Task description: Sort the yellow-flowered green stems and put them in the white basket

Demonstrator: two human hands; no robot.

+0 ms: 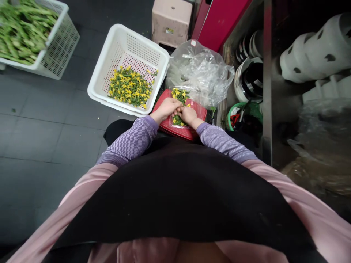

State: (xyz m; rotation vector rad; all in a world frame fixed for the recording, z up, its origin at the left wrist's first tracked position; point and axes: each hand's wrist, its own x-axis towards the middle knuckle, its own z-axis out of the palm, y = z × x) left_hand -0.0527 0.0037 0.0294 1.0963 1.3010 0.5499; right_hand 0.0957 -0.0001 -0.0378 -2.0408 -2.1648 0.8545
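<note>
My left hand (169, 107) and my right hand (188, 115) meet over a clear plastic tray (175, 123), fingers curled and pinched close together. Whatever they hold is too small and covered to make out. In the tray lie small green baby cucumbers with yellow flowers (179, 95), showing above and below my hands. The tray rests on a red stool or lid-like surface (202, 112) in front of my knees. More of these flowered cucumbers (130, 87) lie heaped in a white perforated basket (94, 82) to the left.
A crumpled clear plastic bag (203, 73) sits just beyond the red surface. Behind it stands a beige stool (171, 20). Another white basket (59, 54) of long green vegetables (24, 29) is at far left. On the right are a green bucket (231, 113) and a metal-edged shelf (267, 91).
</note>
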